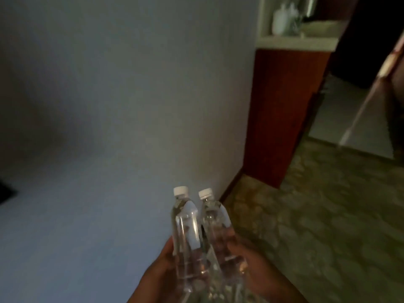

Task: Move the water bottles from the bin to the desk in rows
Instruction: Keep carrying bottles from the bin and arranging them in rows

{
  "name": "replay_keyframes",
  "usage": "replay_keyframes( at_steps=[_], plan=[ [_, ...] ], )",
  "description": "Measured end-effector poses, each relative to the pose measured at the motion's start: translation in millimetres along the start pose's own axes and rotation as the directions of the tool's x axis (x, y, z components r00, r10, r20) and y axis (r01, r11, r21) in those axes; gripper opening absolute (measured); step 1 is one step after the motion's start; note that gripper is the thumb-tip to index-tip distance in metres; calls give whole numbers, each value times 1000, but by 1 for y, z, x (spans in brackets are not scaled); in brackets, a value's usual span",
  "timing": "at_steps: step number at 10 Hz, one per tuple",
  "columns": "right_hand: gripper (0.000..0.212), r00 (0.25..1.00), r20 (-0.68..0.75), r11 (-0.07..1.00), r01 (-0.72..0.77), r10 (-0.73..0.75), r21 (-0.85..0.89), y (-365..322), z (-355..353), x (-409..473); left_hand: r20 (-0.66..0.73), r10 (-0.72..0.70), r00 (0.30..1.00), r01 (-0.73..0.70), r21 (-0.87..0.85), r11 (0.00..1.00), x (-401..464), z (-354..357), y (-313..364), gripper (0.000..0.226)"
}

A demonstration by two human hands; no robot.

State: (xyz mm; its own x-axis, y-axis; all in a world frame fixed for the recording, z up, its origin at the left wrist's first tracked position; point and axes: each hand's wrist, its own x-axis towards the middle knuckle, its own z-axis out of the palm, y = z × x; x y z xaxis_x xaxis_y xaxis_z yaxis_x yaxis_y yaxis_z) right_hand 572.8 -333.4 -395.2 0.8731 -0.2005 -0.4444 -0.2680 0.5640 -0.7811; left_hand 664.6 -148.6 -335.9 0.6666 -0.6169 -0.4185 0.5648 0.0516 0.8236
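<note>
Pale blue-grey wall (109,95) fills the left and centre of the blurred view, meeting a green patterned carpet (317,215) along a dark skirting line that runs diagonally up to the right. Beyond that, a red-brown cabinet (284,110) stands against the wall, its pale shelf (299,40) holding indistinct white items. Open carpet stretches to the right of the cabinet toward a lighter floor area.

Low in the centre, two clear water bottles with white caps are held side by side, nearly touching, both upright with a slight lean away from the viewer, caps pointing up. The left hand (161,265) wraps around the lower body of the left bottle (183,219). The right hand (247,267) grips the lower body of the right bottle (213,217). Both bottles are in mid-air, in front of the wall's lower edge.
</note>
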Motion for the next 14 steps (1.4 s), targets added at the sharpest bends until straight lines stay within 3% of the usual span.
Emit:
replay_keyframes(
  at_steps=[1,2,3,4,5,6,7,8,10,12,13,14],
  plan=[
    [33,993,101,998,60,-57,-32,-45,48,-22,-24,67,997,-70,-212,975,-76,14,46,113],
    [39,966,249,996,75,-63,-38,-79,102,-55,-71,190,979,-200,-186,962,-129,1,64,87],
    [71,921,380,991,118,-86,-60,-104,156,-95,-157,342,927,-359,-100,928,-182,-7,91,76],
    [104,832,535,964,239,-144,-112,-121,213,-143,-215,470,856,-486,-27,874,-248,-11,124,91],
    [93,747,651,929,324,-136,-177,-120,269,-184,-244,568,786,-584,12,812,-316,-23,141,97],
    [66,678,721,916,366,-142,-163,-109,321,-216,-232,658,716,-670,35,742,-384,-30,147,76],
    [44,587,802,899,403,-112,-169,-89,376,-258,-268,717,644,-722,99,685,-460,-41,146,70],
    [37,510,858,899,398,-52,-182,-47,427,-306,-415,720,556,-697,237,676,-544,-63,129,75],
    [42,278,958,890,415,74,-189,70,525,-428,-667,722,183,-597,508,620,-740,-110,60,48],
    [40,105,979,918,341,175,-201,189,596,-533,-740,672,-15,-581,554,597,-889,-125,-16,40],
    [42,-17,975,919,337,222,-203,244,633,-587,-758,646,-88,-516,589,622,-961,-129,-51,30],
    [52,-175,947,936,281,269,-214,301,659,-636,-787,599,-145,-428,596,679,-1022,-136,-97,37]
  ],
)
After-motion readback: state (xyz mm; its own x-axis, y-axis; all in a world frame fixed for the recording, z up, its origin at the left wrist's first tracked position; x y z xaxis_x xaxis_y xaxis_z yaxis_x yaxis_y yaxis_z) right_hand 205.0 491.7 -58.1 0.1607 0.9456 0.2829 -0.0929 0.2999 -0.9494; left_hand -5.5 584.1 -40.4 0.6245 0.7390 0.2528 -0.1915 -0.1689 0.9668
